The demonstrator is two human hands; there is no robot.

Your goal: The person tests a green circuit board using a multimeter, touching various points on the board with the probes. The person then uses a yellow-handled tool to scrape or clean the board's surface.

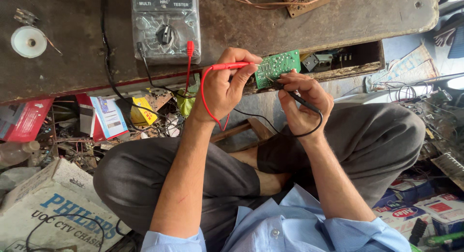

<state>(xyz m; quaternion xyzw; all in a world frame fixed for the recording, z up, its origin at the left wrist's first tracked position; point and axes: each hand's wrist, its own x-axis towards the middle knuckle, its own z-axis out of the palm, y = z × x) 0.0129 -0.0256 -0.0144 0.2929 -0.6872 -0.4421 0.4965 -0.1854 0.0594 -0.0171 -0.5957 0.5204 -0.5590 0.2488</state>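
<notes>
While the left hand (223,87) gripped a thin red plastic test probe (231,66), the right hand (304,103) pinched a black probe (296,96) against the small green circuit board (276,67) at the workbench edge (145,82).

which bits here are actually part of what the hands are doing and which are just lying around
In use:
- left hand holding the red probe
- right hand holding the black probe
- green circuit board, touched by both probes
- analogue meter, leads plugged in

Lying about:
- solder reel on the bench
- brown board with wires
- cardboard boxes on the floor
- clear bottle
</notes>
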